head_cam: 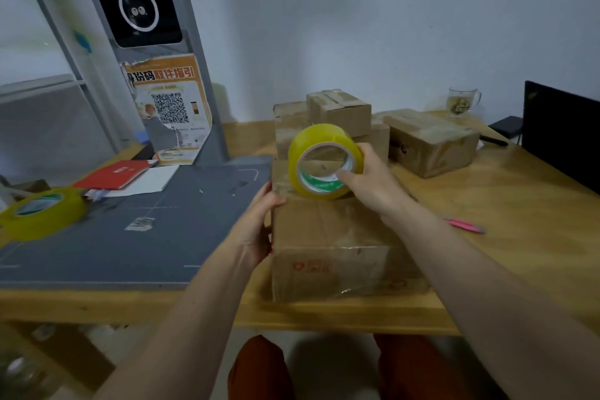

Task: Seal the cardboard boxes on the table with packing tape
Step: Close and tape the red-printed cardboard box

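I'm bracing the box (pixel 334 237) at 9 o'clock with my left hand (pixel 256 224) so it stays put while my right hand (pixel 370 182) is gripping the tape roll (pixel 321 159) on top.

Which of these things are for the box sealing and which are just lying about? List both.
For the job:
- front cardboard box, steadied by the left hand
- yellow tape roll in the right hand
- stacked boxes behind
- box at right
- spare tape roll

Lying about:
- glass mug
- pink pen
- red booklet
- grey mat
- QR poster
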